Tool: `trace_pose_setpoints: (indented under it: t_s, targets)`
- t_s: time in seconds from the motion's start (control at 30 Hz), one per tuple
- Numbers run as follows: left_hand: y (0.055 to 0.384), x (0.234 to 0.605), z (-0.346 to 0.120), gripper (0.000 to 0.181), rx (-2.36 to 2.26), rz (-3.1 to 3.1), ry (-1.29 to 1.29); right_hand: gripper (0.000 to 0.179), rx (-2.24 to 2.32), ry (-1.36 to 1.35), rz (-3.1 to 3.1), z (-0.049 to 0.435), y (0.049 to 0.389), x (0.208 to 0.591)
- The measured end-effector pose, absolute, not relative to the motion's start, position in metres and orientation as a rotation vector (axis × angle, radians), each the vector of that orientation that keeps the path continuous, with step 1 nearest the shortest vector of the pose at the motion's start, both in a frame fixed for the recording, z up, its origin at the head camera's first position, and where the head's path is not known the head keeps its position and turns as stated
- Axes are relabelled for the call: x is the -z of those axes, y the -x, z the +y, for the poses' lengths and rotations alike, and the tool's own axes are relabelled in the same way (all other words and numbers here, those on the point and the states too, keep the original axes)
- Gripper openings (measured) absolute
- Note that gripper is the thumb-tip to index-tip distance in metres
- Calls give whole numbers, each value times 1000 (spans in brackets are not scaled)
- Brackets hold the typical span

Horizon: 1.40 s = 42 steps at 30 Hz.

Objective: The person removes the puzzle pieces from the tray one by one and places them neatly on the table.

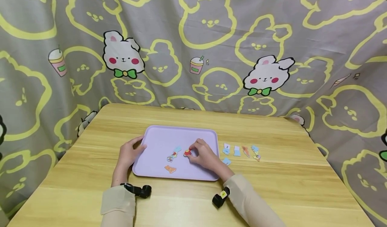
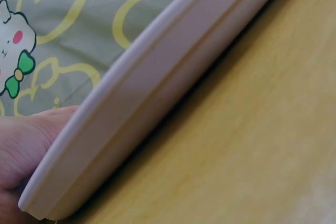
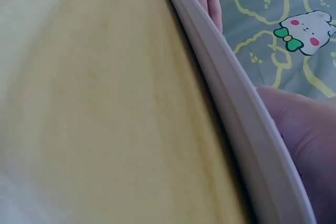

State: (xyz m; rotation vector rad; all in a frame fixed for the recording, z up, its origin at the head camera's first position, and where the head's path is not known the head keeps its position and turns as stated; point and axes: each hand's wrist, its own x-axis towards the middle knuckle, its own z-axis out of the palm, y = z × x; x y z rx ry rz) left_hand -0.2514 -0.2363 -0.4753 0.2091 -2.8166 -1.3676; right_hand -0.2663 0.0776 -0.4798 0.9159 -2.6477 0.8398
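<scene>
A lilac tray (image 1: 169, 177) lies on the wooden table, its outer wall filling much of both wrist views. My left hand (image 1: 129, 152) holds the tray at its left edge, thumb over the rim. Over the right half of the tray, my right hand (image 1: 205, 154) pinches a red puzzle piece (image 1: 187, 152) with yellow on it between thumb and fingers. Just left of it on the tray sits a small strip of blue and multicoloured puzzle pieces (image 1: 173, 154). An orange puzzle piece (image 1: 170, 169) lies nearer the front rim. Both wrist views hide the pieces behind the tray's wall.
Right of the tray, on the table (image 1: 287, 186), are several more pieces: blue-and-white ones (image 1: 237, 151), an orange one (image 1: 245, 151), a multicoloured one (image 1: 256, 153) and a blue one (image 1: 226, 161) close to the right forearm. A patterned curtain (image 1: 169, 25) hangs behind the table.
</scene>
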Motion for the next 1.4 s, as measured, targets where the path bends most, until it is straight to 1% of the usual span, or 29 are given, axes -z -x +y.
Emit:
trace_pose_setpoints:
  t_s: [0.2,0.47,0.97,1.4]
  targets:
    - [251,475,-236,50,1362,-2823,-218,22,-986,-953,-2537,75,260,482]
    - [253,475,-235,50,1347,-2814,-208,27,-1191,-1010,-2482,73,251,482]
    - [252,475,-235,51,1377,-2824,-222,27,-1290,-1029,-2409,77,247,482]
    - [251,474,-234,51,1364,-2832,-234,28,-1307,-1012,-2369,92,243,481]
